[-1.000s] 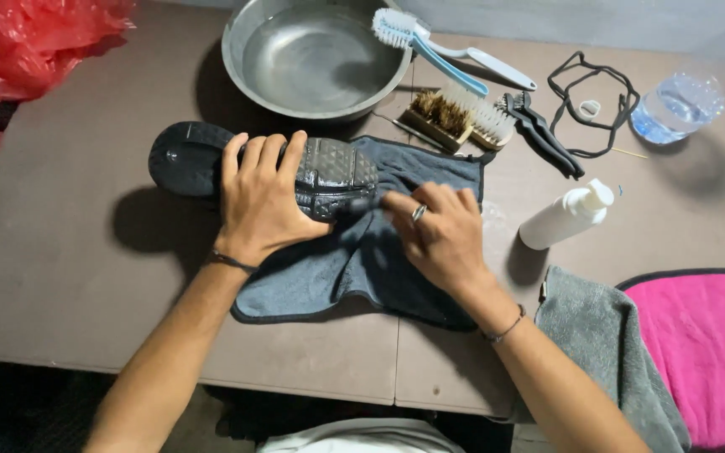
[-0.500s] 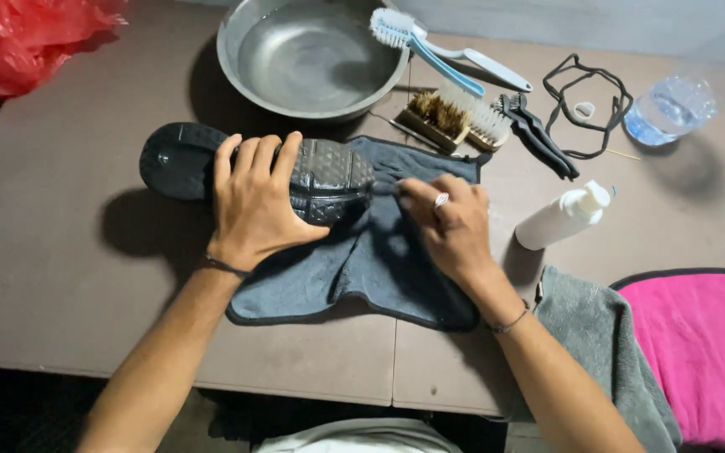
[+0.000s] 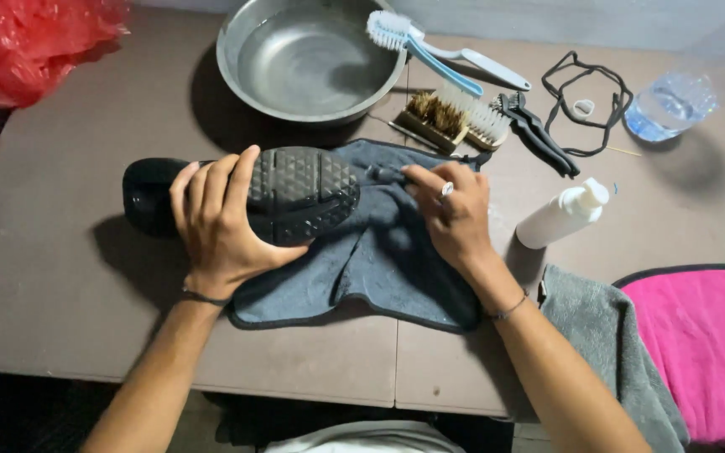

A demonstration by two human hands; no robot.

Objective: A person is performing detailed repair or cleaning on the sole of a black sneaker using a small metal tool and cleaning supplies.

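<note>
**Hands at work on an upturned black shoe**

A person's left hand (image 3: 221,220) lay spread over the black shoe (image 3: 287,195), fingers draped across its patterned sole and pressing it down, sole up, with the toe resting on a dark blue-grey cloth (image 3: 379,268) and the heel out over the bare brown table (image 3: 44,277). The right hand (image 3: 456,211) (a ring on one finger) rested on the cloth just beside the toe, fingertips pinched together on a fold of the fabric. Behind the shoe stood a metal bowl (image 3: 253,88), and to its right lay a blue-and-white brush (image 3: 442,52), two wooden-backed bristle brushes (image 3: 456,119) and a small black brush (image 3: 539,130). A white bottle (image 3: 560,216) lay on its side near the right hand, a clear plastic bag of water (image 3: 671,105) farther back. A grey towel (image 3: 606,335) and a pink cloth (image 3: 706,344) lay at the right edge, a red plastic bag (image 3: 27,42) at the far left corner.
</note>
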